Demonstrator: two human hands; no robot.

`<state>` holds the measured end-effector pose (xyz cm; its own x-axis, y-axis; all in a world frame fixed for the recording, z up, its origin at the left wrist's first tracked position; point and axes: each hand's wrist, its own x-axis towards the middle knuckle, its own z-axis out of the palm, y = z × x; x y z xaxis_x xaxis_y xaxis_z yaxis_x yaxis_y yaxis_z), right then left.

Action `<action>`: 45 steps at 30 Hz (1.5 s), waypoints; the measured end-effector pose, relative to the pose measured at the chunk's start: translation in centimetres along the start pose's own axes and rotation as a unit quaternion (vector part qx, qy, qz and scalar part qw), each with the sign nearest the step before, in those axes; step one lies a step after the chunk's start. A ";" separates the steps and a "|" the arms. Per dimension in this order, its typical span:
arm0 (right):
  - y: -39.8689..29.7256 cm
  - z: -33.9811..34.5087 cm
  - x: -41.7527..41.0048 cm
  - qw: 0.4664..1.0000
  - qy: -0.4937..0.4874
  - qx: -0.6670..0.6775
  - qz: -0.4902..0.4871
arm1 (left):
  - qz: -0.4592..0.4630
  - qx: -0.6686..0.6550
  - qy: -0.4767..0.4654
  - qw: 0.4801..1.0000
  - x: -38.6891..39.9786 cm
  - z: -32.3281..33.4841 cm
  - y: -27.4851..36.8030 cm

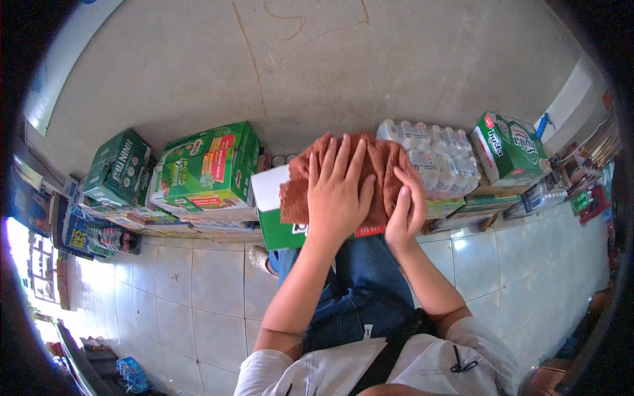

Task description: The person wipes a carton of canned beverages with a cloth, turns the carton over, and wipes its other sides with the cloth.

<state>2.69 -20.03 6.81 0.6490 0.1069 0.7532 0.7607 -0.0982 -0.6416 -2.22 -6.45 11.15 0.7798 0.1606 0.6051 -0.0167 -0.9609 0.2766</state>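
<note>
A brown cloth (379,171) lies spread over the top of a green and white cardboard box (280,230) in front of me. My left hand (339,193) rests flat on the cloth, its fingers apart and pointing toward the wall. At the cloth's right side my right hand (408,208) grips a bunched edge, with the fingers bent and the thumb up. The cloth hides most of the box's top. Part of a red band shows on the box below the cloth, between my hands.
Green cartons (203,168) and a dark green box (119,168) stand along the wall at left. Shrink-wrapped white bottles (436,158) and another green box (512,148) are at right. Large wrapped bottles (111,240) lie at far left beside the tiled floor (218,282).
</note>
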 end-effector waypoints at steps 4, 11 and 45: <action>1.9 2.0 3.2 0.996 0.070 0.015 -0.059 | 0.013 -0.002 0.032 0.999 3.1 1.9 -1.9; 4.4 2.8 6.0 0.984 0.113 -0.034 -0.130 | 0.030 0.001 0.034 0.999 5.0 3.2 -4.4; 5.5 3.9 5.7 0.994 -0.056 0.080 0.042 | -0.079 0.043 0.103 0.991 -2.8 -1.9 -8.1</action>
<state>10.62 -16.15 7.04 0.7004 0.2153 0.6805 0.6887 0.0465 -0.7236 -5.40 1.29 8.65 0.6240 0.3447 0.7013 0.1562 -0.9344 0.3203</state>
